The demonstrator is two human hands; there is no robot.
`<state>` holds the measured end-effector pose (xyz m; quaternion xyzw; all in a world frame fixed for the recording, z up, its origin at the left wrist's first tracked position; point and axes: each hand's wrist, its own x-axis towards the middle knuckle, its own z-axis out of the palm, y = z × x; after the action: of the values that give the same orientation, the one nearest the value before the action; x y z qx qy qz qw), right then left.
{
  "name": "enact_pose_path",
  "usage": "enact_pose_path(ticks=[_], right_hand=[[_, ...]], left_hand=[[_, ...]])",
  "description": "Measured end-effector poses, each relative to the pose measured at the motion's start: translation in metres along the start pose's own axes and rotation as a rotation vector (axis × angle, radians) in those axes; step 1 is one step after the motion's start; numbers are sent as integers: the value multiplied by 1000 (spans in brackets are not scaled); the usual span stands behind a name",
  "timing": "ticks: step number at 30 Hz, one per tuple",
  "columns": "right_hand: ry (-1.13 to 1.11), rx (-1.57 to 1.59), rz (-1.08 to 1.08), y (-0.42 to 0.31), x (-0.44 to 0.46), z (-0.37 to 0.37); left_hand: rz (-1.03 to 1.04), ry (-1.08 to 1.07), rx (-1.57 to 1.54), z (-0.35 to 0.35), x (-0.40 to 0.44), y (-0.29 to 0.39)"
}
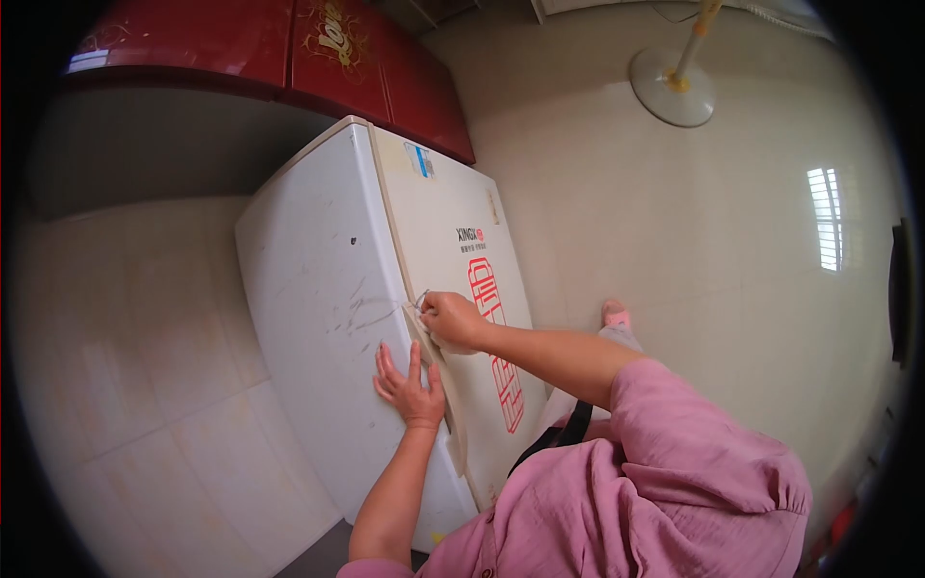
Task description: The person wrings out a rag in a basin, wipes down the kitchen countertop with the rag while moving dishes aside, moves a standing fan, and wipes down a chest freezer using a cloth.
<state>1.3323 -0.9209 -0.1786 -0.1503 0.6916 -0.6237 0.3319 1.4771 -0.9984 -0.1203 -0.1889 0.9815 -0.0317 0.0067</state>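
A white chest freezer (308, 260) with a beige rim and red printed characters on its front stands before me, its lid down. My left hand (412, 390) lies on the lid near the front edge, fingers spread, beside the beige handle recess (434, 371). At the lid's edge just above that, my right hand (451, 320) is closed in a pinch. Something thin shows at its fingertips, too small to name. A thin grey line runs from there across the lid; whether it is a cord or a mark I cannot tell. The right palm is hidden.
Glossy red cabinets (337, 58) with gold decoration stand along the freezer's far end. A round white stand base (673, 91) with a pole rests on the pale tiled floor (674, 202). My foot in a pink slipper (615, 313) is beside the freezer front.
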Motion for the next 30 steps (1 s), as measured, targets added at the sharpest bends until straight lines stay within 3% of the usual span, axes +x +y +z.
enact_pose_path(ticks=[6, 13, 24, 26, 30], right_hand=[[-60, 42, 3, 4, -53, 5], [31, 78, 4, -8, 8, 1], [-79, 63, 48, 8, -14, 7], [53, 95, 15, 3, 10, 7], [30, 81, 25, -3, 18, 2]], left_hand=[[4, -8, 10, 3, -1, -5], [9, 2, 17, -1, 0, -2], [-10, -8, -9, -1, 1, -2], [-7, -2, -9, -1, 1, -1], [-11, -3, 0, -1, -1, -2]])
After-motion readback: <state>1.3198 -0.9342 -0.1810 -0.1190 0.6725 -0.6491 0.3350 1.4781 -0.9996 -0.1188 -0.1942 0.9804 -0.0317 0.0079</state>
